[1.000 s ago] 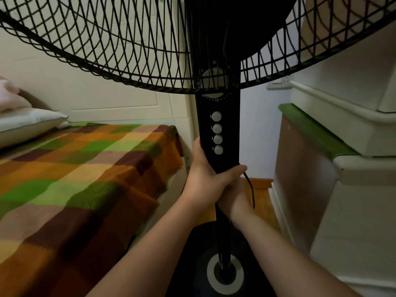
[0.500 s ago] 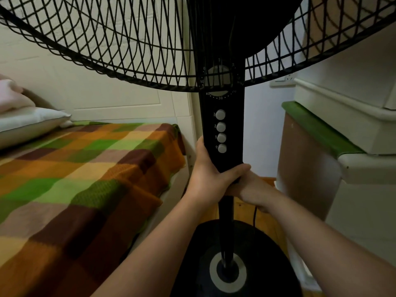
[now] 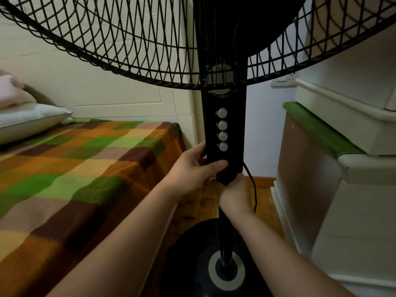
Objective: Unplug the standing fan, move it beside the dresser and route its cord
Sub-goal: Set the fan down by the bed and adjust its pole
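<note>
A black standing fan (image 3: 222,125) fills the view: wire cage across the top, a control column with a timer dial and several grey buttons, and a round base (image 3: 192,264) on the wooden floor. My left hand (image 3: 194,168) grips the left side of the control column, thumb across its front below the buttons. My right hand (image 3: 234,190) grips the column's bottom end and the thin pole just beneath. A black cord (image 3: 254,189) hangs down to the right of my right hand. A white dresser (image 3: 353,211) with a green-edged top stands close at the right.
A bed with a checked orange, green and brown blanket (image 3: 75,179) and pillows (image 3: 25,118) lies on the left. A wall socket (image 3: 285,81) shows behind the cage at the right. A narrow strip of wooden floor (image 3: 265,202) runs between bed and dresser.
My right hand has shifted from the right side of the column to under its bottom end on the pole. The cord now hangs visibly beside that hand. The fan sits slightly farther from the bed.
</note>
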Available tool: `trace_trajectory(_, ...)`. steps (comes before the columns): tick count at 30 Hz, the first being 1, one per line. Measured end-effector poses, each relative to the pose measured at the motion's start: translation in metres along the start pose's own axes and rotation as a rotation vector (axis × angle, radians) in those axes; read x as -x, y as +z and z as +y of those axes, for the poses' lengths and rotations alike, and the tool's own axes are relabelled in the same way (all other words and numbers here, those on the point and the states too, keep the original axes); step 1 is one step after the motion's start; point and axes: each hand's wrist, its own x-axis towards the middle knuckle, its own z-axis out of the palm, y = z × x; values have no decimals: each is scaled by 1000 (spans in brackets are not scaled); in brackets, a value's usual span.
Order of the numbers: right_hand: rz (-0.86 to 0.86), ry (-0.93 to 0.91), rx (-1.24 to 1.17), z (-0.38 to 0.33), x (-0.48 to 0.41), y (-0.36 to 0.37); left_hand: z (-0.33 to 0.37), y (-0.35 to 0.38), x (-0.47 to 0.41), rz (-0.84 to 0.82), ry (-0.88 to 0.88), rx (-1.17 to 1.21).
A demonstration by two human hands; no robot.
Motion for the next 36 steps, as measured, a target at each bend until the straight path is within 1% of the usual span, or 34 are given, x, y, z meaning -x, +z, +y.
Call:
trace_trajectory(2, 138, -4, 71, 1, 5, 10, -2, 0, -1, 2, 2, 9)
trace_trajectory(3, 152, 1, 57, 0, 7, 11, -3, 0, -2, 0, 5, 13)
trace_trajectory(4, 116, 5, 9, -3, 9, 9, -3, -1, -2, -6, 7, 20)
trace_trajectory(5, 37, 8, -21, -3, 8, 4, -3, -1, -2, -11, 8, 28)
trace_trajectory(6, -65, 5, 9, -4, 7, -4, -3, -1, -2, -16, 8, 38)
trace_trajectory(8, -271, 21, 136, -7, -2, -29, -3, -1, -1, -21, 7, 59)
trace_trajectory(10, -442, 67, 206, -13, -16, -52, -3, 0, 0, -18, 14, 63)
trace_trajectory(12, -569, 90, 211, -19, -25, -61, -3, 1, -1, -19, 20, 57)
trace_trajectory(14, -624, 116, 185, -18, -26, -59, -3, 0, -2, -24, 26, 57)
trace_trajectory(18, -651, 177, 12, -2, -18, -62, -4, -1, -1, -32, 49, 33)
trace_trajectory(19, -648, 173, -16, -1, -17, -65, -3, 0, -1, -35, 57, 30)
trace_trajectory(20, -627, 145, 5, 0, -14, -65, -4, 0, -1, -36, 60, 29)
trace_trajectory(23, -464, 15, 129, 3, -2, -56, -5, 1, -2, -27, 58, 39)
trace_trajectory(27, -126, -150, 156, 6, 26, -28, -7, 1, -1, -27, 62, 55)
trace_trajectory(29, -51, -197, 179, 8, 34, -19, -8, 1, -2, -28, 60, 58)
trace_trajectory(31, -84, -177, 185, 3, 31, -24, -8, 0, -2, -26, 56, 66)
trace_trajectory(34, -307, -72, 169, -3, 13, -51, -8, 0, -2, -35, 59, 53)
trace_trajectory(36, -408, -44, 123, -7, 4, -66, -9, 0, -2, -33, 63, 44)
